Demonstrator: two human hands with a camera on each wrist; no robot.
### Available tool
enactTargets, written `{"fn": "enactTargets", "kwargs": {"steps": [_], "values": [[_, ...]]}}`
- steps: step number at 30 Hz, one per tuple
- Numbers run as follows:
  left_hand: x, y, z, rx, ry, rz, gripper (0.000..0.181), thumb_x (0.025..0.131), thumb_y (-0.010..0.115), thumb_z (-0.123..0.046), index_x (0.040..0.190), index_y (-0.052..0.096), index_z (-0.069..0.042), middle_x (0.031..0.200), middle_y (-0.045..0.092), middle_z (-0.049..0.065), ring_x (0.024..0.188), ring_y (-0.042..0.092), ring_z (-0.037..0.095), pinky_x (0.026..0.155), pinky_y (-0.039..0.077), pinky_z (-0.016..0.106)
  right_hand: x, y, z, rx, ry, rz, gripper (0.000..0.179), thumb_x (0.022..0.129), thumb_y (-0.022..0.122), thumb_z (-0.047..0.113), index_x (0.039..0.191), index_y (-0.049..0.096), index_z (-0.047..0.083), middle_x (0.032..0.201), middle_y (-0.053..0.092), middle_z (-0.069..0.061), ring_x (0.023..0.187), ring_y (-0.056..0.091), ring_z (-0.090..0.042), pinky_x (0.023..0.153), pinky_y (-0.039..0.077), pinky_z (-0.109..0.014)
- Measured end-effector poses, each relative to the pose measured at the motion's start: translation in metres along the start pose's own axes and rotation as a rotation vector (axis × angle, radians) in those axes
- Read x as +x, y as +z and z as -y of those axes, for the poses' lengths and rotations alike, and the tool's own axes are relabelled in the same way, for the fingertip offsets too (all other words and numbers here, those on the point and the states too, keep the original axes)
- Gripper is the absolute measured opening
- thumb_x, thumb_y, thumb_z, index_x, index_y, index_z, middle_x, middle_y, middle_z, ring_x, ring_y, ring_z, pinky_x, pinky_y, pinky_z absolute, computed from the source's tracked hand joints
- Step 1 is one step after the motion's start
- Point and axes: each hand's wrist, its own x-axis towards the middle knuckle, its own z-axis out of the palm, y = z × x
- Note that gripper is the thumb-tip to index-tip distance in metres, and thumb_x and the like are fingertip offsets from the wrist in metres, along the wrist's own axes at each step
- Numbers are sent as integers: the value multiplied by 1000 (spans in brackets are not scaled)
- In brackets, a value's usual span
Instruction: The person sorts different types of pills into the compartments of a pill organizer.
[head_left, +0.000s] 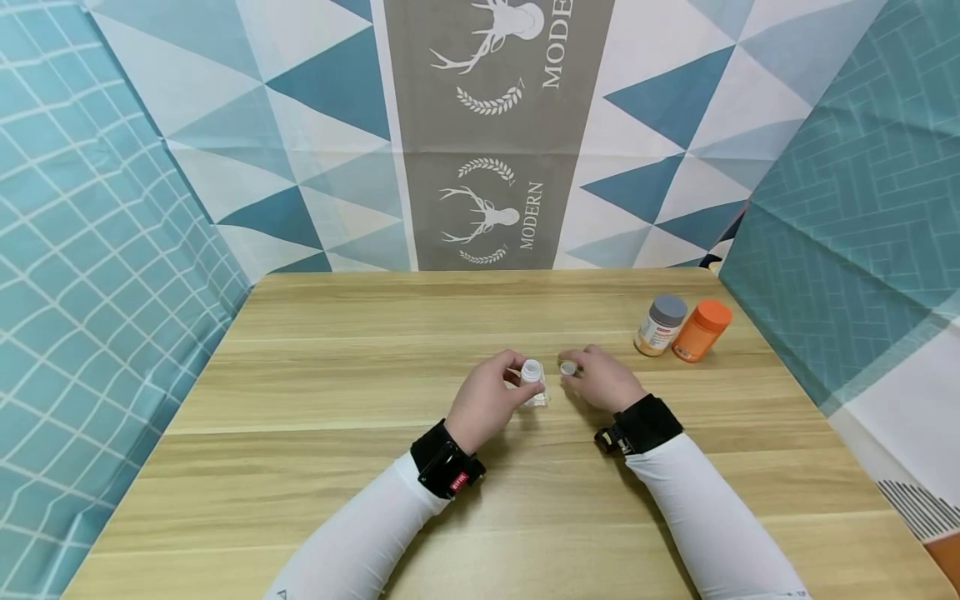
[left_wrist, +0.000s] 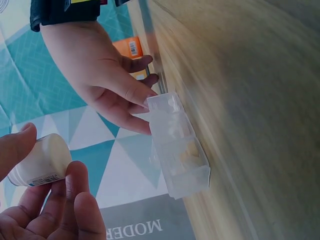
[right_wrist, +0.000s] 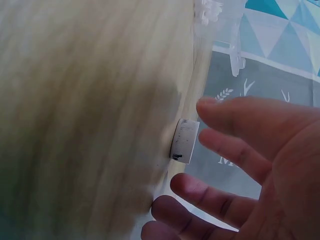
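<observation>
My left hand (head_left: 483, 404) grips a small white bottle (head_left: 531, 372) whose neck is uncapped, above a clear plastic pill box (head_left: 537, 401). In the left wrist view, that pill box (left_wrist: 172, 150) has several compartments, with pale yellow and whitish contents showing through. My right hand (head_left: 602, 382) is low over the table beside a small white cap (head_left: 568, 367). The right wrist view has the ridged cap (right_wrist: 185, 141) on the wood, between the thumb and the other spread fingers, with a slight gap showing.
Farther back on the right stand a grey-lidded bottle (head_left: 661, 325) and an orange bottle (head_left: 702, 331), side by side. The wooden table (head_left: 337, 375) ends at a patterned cloth backdrop (head_left: 487, 150), with blue cloths along both sides.
</observation>
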Motion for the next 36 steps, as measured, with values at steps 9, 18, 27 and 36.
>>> {"fn": "enactTargets", "kwargs": {"steps": [9,18,27,36], "values": [[-1,0,0,-10,7,-7,22,85,75,-30,101,64,-19,92,67,-7,83,59,8,60,49,26,3,1,-2,-4,28,30,16,92,60,14,105,67,8,104,60,-16,85,55,-26,75,48,-46],[-2,-1,-1,16,23,-11,25,85,75,-30,103,65,-17,95,67,-7,84,59,7,63,51,27,-3,-15,11,198,-60,-66,27,101,54,21,117,67,4,110,66,-13,95,57,-23,81,49,-46],[-2,-2,-4,32,51,-10,30,86,74,-30,110,67,-15,94,66,-5,78,58,7,64,51,27,-25,-36,51,538,-185,-282,26,102,52,24,117,61,6,98,59,-8,80,58,-15,67,54,-34],[-3,-2,-6,47,87,-19,26,87,73,-30,110,70,-18,96,67,-6,80,57,5,64,51,25,-29,-30,58,449,-261,-301,9,92,67,16,97,61,12,95,65,-2,85,58,-12,72,52,-38]]}}
